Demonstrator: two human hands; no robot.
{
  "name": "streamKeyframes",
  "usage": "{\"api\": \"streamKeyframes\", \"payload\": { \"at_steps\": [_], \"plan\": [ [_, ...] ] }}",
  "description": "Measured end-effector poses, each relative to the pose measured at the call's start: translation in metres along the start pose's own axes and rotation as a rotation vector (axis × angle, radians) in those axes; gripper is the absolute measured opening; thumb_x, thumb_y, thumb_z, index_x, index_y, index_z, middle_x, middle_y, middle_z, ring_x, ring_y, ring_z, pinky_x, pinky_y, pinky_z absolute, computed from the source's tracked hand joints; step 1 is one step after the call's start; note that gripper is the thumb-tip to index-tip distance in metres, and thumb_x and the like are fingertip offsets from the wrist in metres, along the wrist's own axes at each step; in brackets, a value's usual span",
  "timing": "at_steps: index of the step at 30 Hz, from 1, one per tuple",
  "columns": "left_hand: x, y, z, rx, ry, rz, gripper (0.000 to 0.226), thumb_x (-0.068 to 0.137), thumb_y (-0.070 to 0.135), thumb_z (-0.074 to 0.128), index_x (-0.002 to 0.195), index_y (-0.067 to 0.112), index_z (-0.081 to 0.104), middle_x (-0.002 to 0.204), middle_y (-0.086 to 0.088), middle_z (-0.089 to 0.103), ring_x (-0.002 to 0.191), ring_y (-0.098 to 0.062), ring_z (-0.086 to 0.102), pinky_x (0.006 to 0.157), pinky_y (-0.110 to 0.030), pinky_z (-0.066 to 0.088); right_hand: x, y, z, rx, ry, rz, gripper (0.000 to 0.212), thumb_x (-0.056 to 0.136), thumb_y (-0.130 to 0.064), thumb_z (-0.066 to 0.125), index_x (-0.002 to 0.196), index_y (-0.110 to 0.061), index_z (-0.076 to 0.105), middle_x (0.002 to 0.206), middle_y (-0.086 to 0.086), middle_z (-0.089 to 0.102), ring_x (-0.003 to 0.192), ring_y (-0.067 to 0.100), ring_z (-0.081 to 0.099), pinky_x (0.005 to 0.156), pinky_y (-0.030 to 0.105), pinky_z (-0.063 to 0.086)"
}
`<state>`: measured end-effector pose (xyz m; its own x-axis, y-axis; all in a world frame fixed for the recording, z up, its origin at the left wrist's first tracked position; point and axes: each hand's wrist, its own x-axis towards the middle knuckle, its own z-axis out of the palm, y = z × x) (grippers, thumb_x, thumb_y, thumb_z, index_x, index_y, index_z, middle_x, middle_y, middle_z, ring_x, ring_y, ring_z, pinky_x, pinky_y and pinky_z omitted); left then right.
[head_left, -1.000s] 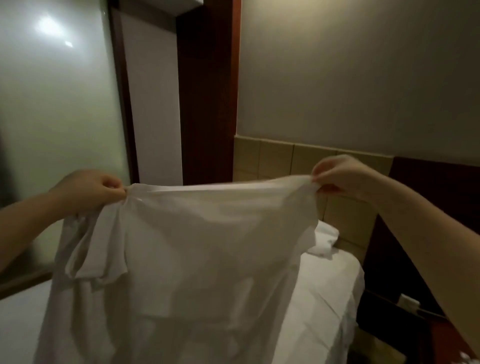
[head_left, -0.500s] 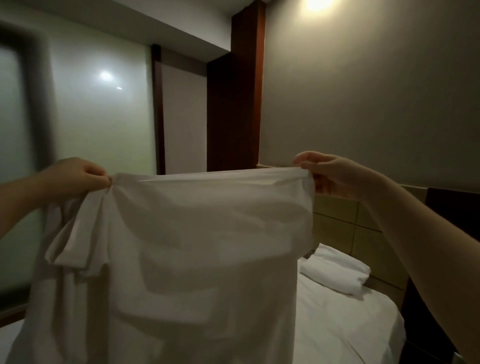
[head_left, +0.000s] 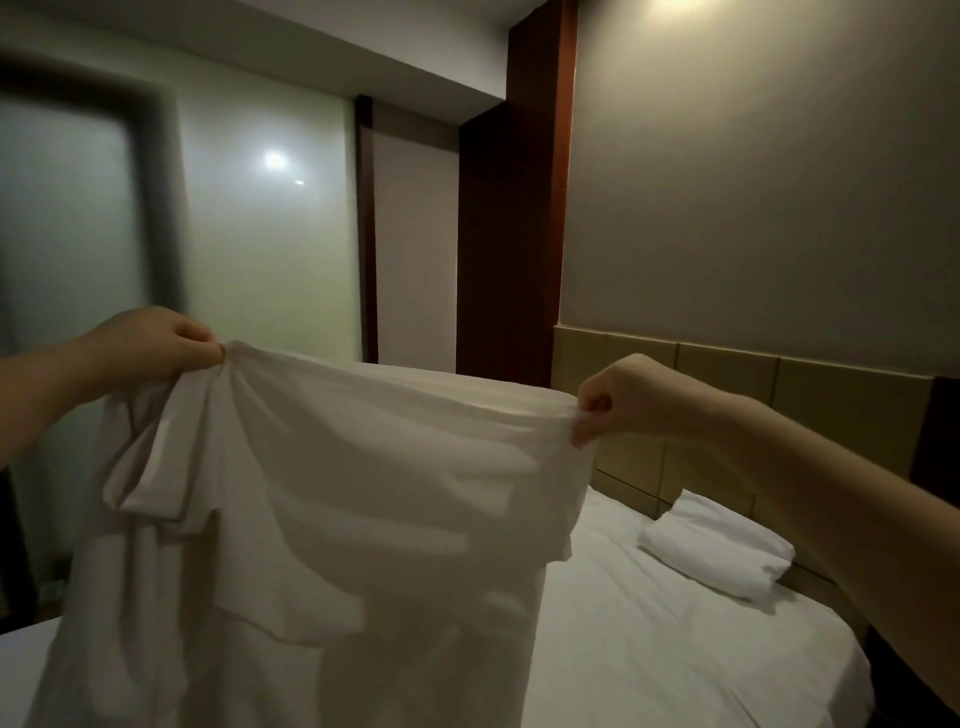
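Bed (head_left: 675, 660): white sheet, takes up the lower right, head end against the tan panelled headboard (head_left: 727, 410).

White cloth (head_left: 337, 519): held up in the air in front of the bed, between camera and mattress. The top edge is stretched hand to hand and slopes down toward the right. The rest hangs in loose folds, with a bunched flap under the left corner. The lower part runs out of frame, so I can't tell whether it touches the bed. Fabric is slightly blurred.

Pillow (head_left: 717, 551): white, lies on the bed just below the headboard, well apart from the cloth.

Left hand (head_left: 156, 343): arm extended forward, knuckles up, fingers curled tight around the gathered top-left corner.

Right hand (head_left: 618, 400): arm extended, sits lower than the left, fingers curled, pinching the top-right corner.

Hands well apart, each clamped on its own corner.
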<state>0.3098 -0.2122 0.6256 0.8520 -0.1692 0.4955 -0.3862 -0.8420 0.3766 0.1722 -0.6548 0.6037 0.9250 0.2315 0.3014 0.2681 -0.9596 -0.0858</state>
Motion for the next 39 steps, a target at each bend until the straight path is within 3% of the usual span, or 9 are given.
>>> {"api": "streamKeyframes", "payload": {
  "at_steps": [5,9,12,17,21,24,29,32,39],
  "plan": [
    [-0.013,0.029,-0.021,0.010,0.091,0.052,0.043,0.054,0.050,0.049,0.068,0.015,0.070,0.071,-0.010,0.066,0.074,-0.028,0.058,0.070,-0.034,0.040,0.010,0.003,-0.025,0.137,0.539,0.029,0.026,0.092,-0.025,0.058,0.066,-0.023,0.055,0.063,-0.011,0.049,0.057,0.001,0.047,0.051,0.004,0.034],
    [-0.020,0.053,-0.048,0.057,0.035,0.081,0.055,0.047,0.060,0.046,0.071,0.017,0.070,0.077,-0.008,0.067,0.076,-0.024,0.058,0.070,-0.032,0.041,0.031,-0.006,-0.053,-0.103,0.332,0.119,0.022,0.094,-0.017,0.051,0.073,-0.015,0.054,0.076,0.002,0.054,0.077,0.023,0.054,0.062,0.022,0.040],
    [-0.023,0.070,-0.075,-0.074,0.075,0.078,0.026,0.076,0.045,0.060,0.072,0.020,0.067,0.077,-0.007,0.064,0.074,-0.021,0.056,0.065,-0.030,0.040,0.031,-0.020,-0.108,0.030,0.672,0.099,0.030,0.092,-0.011,0.052,0.064,-0.016,0.043,0.074,0.009,0.047,0.074,0.022,0.044,0.055,0.032,0.025],
    [-0.027,0.087,-0.130,-0.123,0.175,0.118,0.018,0.090,0.021,0.057,0.077,0.015,0.066,0.079,-0.009,0.062,0.075,-0.022,0.056,0.061,-0.026,0.039,0.033,-0.060,-0.171,0.139,0.829,0.095,0.037,0.091,-0.013,0.054,0.059,-0.019,0.036,0.066,0.004,0.040,0.071,0.020,0.040,0.052,0.034,0.022],
    [-0.041,0.088,-0.181,-0.151,0.226,0.110,0.029,0.065,0.048,0.067,0.070,0.019,0.067,0.074,-0.009,0.065,0.077,-0.027,0.060,0.065,-0.032,0.041,0.029,-0.092,-0.197,0.453,0.847,0.017,0.033,0.091,-0.009,0.053,0.063,-0.019,0.040,0.066,-0.001,0.042,0.061,0.013,0.040,0.058,0.026,0.034],
    [-0.058,0.087,-0.206,-0.108,0.208,0.104,0.048,0.039,0.062,0.050,0.061,0.025,0.069,0.071,-0.002,0.067,0.073,-0.020,0.059,0.065,-0.029,0.041,0.022,-0.104,-0.196,0.495,0.728,0.002,0.032,0.090,-0.004,0.055,0.064,-0.017,0.042,0.065,0.001,0.042,0.065,0.017,0.042,0.063,0.029,0.038],
    [-0.089,0.105,-0.212,-0.182,0.180,0.164,0.019,0.082,0.029,0.062,0.074,0.013,0.069,0.073,-0.011,0.063,0.071,-0.021,0.056,0.062,-0.029,0.040,0.003,-0.105,-0.190,0.138,0.712,0.131,0.012,0.094,-0.019,0.053,0.103,-0.011,0.051,0.091,0.007,0.054,0.079,0.024,0.051,0.054,0.023,0.037],
    [-0.113,0.110,-0.200,-0.135,0.131,0.122,0.016,0.088,0.017,0.057,0.079,0.012,0.069,0.076,-0.011,0.064,0.068,-0.017,0.056,0.060,-0.027,0.041,-0.005,-0.103,-0.163,0.143,0.710,0.132,0.030,0.096,-0.021,0.050,0.125,-0.012,0.051,0.105,0.012,0.058,0.093,0.032,0.057,0.073,0.032,0.046],
    [-0.157,0.128,-0.166,-0.043,-0.027,0.054,0.019,0.087,0.017,0.056,0.079,0.004,0.069,0.075,-0.011,0.062,0.069,-0.014,0.054,0.062,-0.024,0.041,-0.033,-0.092,-0.088,0.035,0.635,0.254,0.042,0.088,-0.009,0.058,0.130,-0.016,0.055,0.134,0.012,0.052,0.122,0.032,0.046,0.103,0.042,0.035]
  ]
}}
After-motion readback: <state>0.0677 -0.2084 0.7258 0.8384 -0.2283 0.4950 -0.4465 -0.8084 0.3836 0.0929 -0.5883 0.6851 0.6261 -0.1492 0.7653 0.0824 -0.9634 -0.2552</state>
